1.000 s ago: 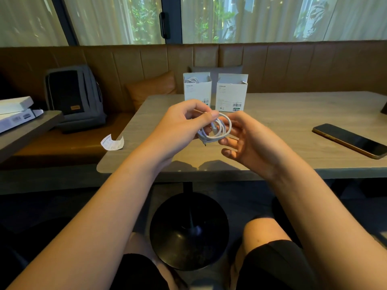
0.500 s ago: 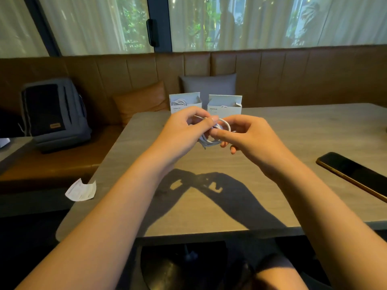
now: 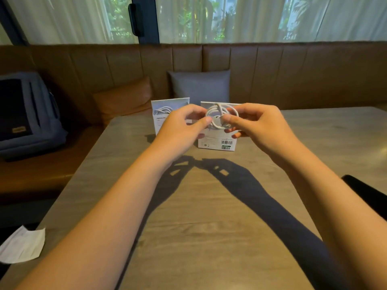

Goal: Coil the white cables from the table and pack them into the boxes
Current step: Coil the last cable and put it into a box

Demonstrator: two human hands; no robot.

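Observation:
A coiled white cable [image 3: 217,114] hangs in the air between both hands, just in front of the right white box [image 3: 217,141]. My left hand [image 3: 184,126] pinches the coil's left side with thumb and fingers. My right hand [image 3: 257,124] pinches its right side. The left white box [image 3: 162,116] stands upright beside the other box, and another white cable shows in its open top. Both boxes stand at the far edge of the wooden table [image 3: 199,216].
A dark phone [image 3: 368,193] lies at the table's right edge, partly behind my right forearm. A crumpled white paper [image 3: 23,245] sits off the table's left corner. A grey backpack [image 3: 27,114] and cushions rest on the brown bench behind.
Both hands have carried the coil forward and up, from near the table's front edge to right in front of the right box. The view has tilted up and moved closer.

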